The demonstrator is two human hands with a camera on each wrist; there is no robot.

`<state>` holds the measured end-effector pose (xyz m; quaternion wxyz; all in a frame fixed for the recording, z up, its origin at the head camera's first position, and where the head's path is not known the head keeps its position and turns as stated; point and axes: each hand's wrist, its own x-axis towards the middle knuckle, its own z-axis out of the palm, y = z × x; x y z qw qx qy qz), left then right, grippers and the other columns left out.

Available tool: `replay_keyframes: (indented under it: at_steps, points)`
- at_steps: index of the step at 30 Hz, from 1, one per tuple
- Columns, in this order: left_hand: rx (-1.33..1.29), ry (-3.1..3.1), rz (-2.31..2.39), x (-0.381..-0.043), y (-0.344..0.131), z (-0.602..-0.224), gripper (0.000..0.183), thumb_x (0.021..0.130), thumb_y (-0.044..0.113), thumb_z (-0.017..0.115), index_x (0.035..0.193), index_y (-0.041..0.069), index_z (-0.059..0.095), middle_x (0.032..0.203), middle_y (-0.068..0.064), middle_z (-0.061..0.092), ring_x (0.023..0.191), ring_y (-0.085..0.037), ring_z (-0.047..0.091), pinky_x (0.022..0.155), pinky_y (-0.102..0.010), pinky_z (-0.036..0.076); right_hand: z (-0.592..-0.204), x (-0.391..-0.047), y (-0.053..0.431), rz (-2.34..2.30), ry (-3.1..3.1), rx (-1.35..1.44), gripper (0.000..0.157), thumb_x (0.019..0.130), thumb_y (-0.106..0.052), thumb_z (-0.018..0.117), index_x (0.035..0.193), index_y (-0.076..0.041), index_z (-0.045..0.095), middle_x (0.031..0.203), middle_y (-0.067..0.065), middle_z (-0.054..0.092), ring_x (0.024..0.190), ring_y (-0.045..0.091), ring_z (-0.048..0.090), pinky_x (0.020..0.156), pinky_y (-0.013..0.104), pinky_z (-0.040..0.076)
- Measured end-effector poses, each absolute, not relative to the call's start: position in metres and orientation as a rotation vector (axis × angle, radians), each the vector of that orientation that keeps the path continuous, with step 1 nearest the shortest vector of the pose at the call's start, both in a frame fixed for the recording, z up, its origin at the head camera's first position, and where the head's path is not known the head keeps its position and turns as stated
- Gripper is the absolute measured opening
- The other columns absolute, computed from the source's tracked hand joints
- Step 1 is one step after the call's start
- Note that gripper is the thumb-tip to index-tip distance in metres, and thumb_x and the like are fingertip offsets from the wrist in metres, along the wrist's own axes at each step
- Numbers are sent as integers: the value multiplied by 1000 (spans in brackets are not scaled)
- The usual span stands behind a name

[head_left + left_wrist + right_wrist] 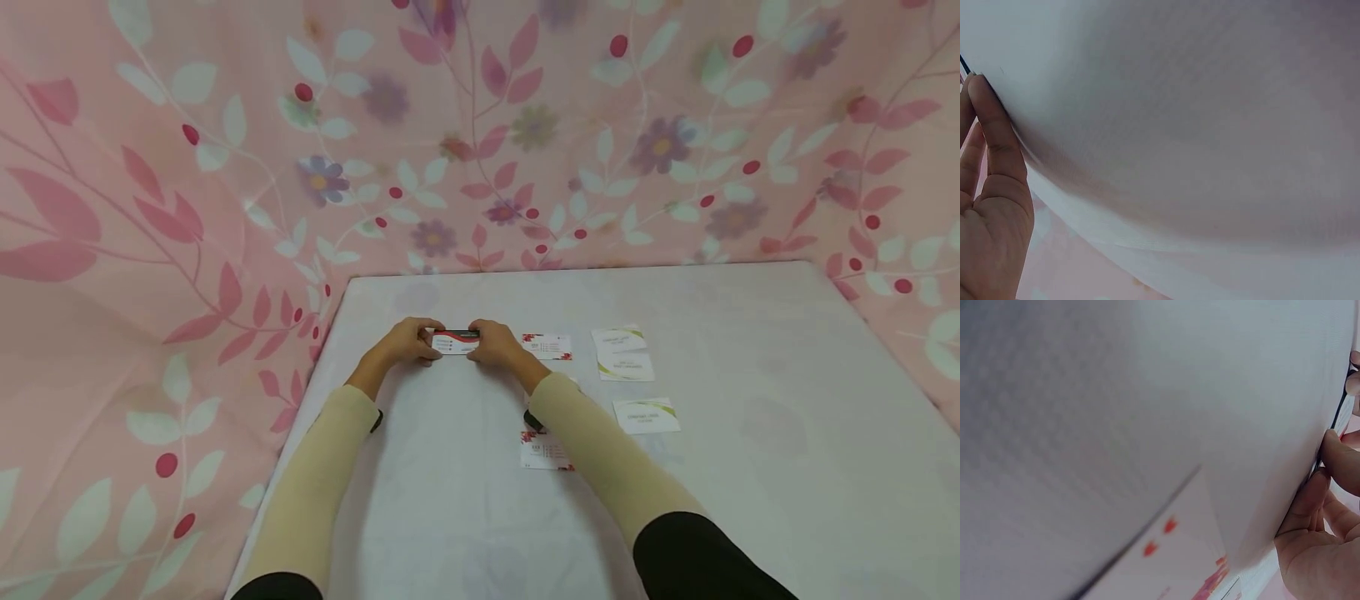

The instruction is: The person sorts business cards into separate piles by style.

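A white business card (455, 342) with a red and black band along its far edge lies at the table's back left. At its left end, the thumb and fingers of my left hand (415, 342) grip it. My right hand (497, 343) holds the right end the same way, covering that corner. In the left wrist view the left hand (997, 187) shows at the left edge, fingertips together. The right wrist view has the right hand (1319, 519) at the right edge, thumb and fingers at the card's thin dark edge.
Right of the hands lies a red-flowered card (551, 347); another (546, 451) is nearer, partly behind the right sleeve. Farther right are green-and-white cards (626, 367), two overlapping or adjoining, and a single one (647, 416) below. A floral pink cloth (480, 167) hangs behind the white table (787, 467).
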<state>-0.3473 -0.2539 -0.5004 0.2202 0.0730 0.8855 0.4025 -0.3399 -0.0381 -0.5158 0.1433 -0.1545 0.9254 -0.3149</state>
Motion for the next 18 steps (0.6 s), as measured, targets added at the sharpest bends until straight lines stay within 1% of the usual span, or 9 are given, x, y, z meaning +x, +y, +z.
replay_keyframes:
  at_steps: [7, 12, 18]
  points:
    - [212, 2445, 1126, -351, -255, -505, 60, 81, 2, 79, 136, 9, 56, 92, -12, 59, 68, -16, 61, 63, -28, 57, -517, -339, -38, -956, 2666, -409, 56, 88, -21, 74, 138, -7, 53, 136, 11, 58, 121, 25, 54, 108, 39, 40]
    - [203, 2434, 1127, -352, -255, -506, 61, 80, 2, 79, 136, 9, 56, 92, -12, 59, 67, -16, 61, 63, -28, 57, -517, -339, -37, -953, 2660, -408, 57, 88, -21, 74, 139, -7, 53, 138, 12, 57, 124, 25, 53, 110, 40, 39]
    - [199, 2430, 1105, -351, -254, -507, 61, 82, 3, 78, 138, 8, 54, 90, -10, 57, 66, -14, 58, 62, -27, 56, -517, -339, -37, -948, 2643, -403, 58, 88, -21, 74, 140, -8, 52, 140, 11, 55, 124, 25, 52, 110, 40, 38]
